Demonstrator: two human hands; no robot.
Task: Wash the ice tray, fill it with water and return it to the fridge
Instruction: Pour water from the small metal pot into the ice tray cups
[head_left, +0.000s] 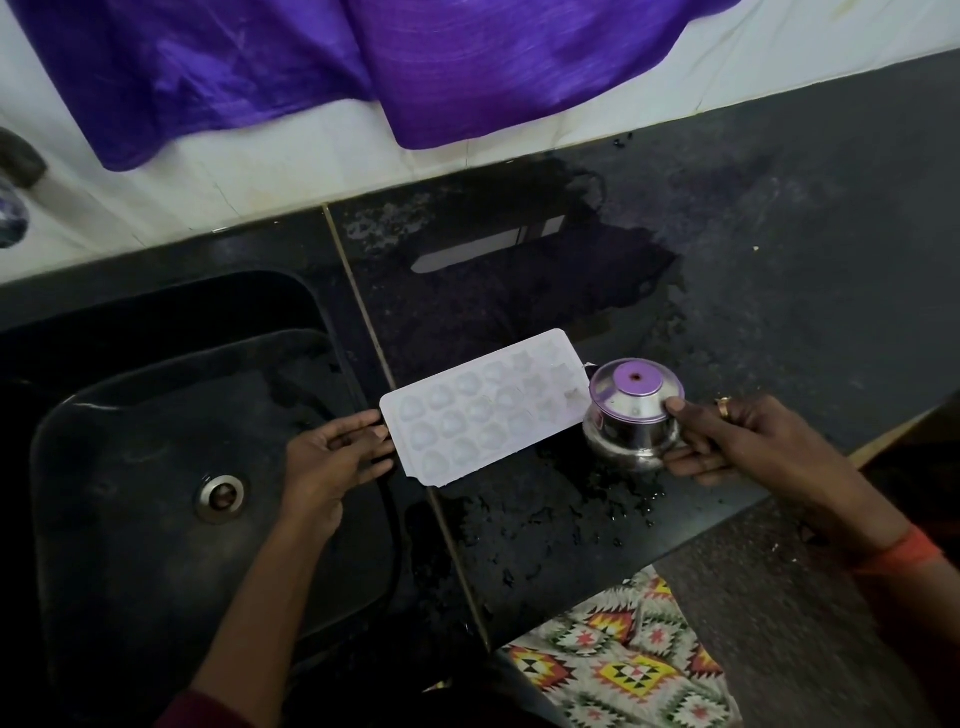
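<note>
A: You had the tray (483, 410) flat on the wet counter (779, 260), just right of the sink (156, 415). Its cups faced up, rounded ones towards your left and star-like ones towards your right. Whether they held water, I could not tell.

B: Its long axis ran from the sink edge, near you, up and away to the pot (628, 415). The far short end lay just beside the pot's rim.

A: The tray was thin white plastic, a rounded rectangle. The pot was polished steel, squat and round-bellied. Its top showed a purple disc with a dark spot, so you could not read what was in it.

B: Your left hand (332, 457) lay at the tray's near short end, fingers fairly straight and touching the edge. Your right hand (748, 441) held the pot, thumb on the shoulder, fingers curled round the belly.

A: The sink was black and matte, with a steel drain (219, 498). The counter was dark speckled stone, with puddles and drops around the tray.
</note>
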